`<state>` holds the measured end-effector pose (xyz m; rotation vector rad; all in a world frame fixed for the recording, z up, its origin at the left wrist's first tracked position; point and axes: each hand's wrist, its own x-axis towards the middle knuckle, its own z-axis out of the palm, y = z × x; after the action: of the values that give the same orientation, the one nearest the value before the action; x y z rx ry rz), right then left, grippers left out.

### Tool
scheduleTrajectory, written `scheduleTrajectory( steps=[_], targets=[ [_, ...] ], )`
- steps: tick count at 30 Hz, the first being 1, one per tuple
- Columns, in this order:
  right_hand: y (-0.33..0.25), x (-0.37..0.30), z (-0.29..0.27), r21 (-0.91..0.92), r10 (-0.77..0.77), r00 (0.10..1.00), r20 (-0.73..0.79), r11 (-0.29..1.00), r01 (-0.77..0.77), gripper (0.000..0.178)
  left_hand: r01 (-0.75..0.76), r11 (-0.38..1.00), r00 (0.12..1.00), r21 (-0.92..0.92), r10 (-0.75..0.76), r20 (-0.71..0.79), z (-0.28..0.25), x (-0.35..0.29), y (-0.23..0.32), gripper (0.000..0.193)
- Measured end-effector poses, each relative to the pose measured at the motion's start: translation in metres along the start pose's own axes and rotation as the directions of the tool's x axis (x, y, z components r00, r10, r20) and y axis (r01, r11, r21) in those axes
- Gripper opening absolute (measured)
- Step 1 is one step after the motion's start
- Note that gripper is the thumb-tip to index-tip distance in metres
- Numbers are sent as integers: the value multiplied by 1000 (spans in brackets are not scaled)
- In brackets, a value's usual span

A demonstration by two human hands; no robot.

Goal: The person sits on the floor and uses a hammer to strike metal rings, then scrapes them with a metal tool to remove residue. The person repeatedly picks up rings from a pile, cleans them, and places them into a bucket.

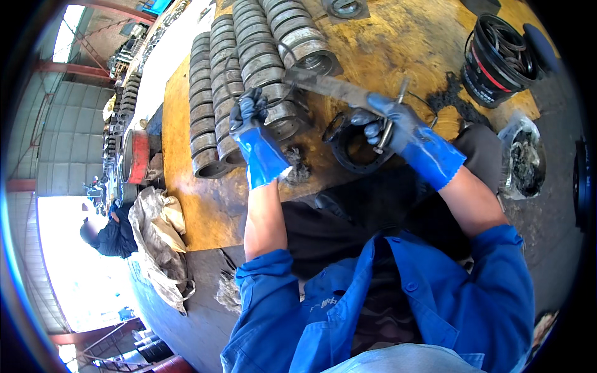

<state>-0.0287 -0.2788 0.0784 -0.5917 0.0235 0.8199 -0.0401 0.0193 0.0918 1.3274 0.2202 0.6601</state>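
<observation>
My left hand (250, 118), in a blue rubber glove with dark, dirty fingers, is closed on a thin dark ring (257, 41), which loops up in front of the rows of metal cylinders (256, 56). The gloved right hand (398, 124) grips a long flat metal bar (333, 88) that points left toward the ring. A slim metal rod (387, 133) crosses the right fingers; whether it is joined to the bar I cannot tell. Just below the right hand, a dark round flange (351, 158) with holes lies on the yellow, oil-stained board (205, 217).
A black bucket (488, 87) with dark rings in it stands at the far right, near a clear plastic bag (522, 155) of dark material. Dark rags (297, 166) lie near the cylinders. Crumpled sacks (158, 236) are at the left; another person (118, 233) is beyond them.
</observation>
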Motion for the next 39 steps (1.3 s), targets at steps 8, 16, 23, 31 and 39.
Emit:
scheduleTrajectory(
  steps=[8,16,23,31,39],
  targets=[
    [-21,-10,7,-4,52,990,-128,999,-53,37,135,989,988,-67,-129,82,-13,4,8,34],
    [0,5,-7,-20,139,985,-98,990,-141,39,-72,985,992,154,56,109,13,-18,12,33],
    [-20,18,-27,89,22,999,48,996,-26,46,-67,930,972,361,-21,236,11,-23,11,33],
    [-15,3,4,-601,-460,880,-120,739,305,28,-174,838,951,516,7,309,20,-24,-4,27],
    [-8,-5,0,-839,-579,711,399,83,538,39,-233,874,904,426,33,426,11,-16,-31,28]
  ],
)
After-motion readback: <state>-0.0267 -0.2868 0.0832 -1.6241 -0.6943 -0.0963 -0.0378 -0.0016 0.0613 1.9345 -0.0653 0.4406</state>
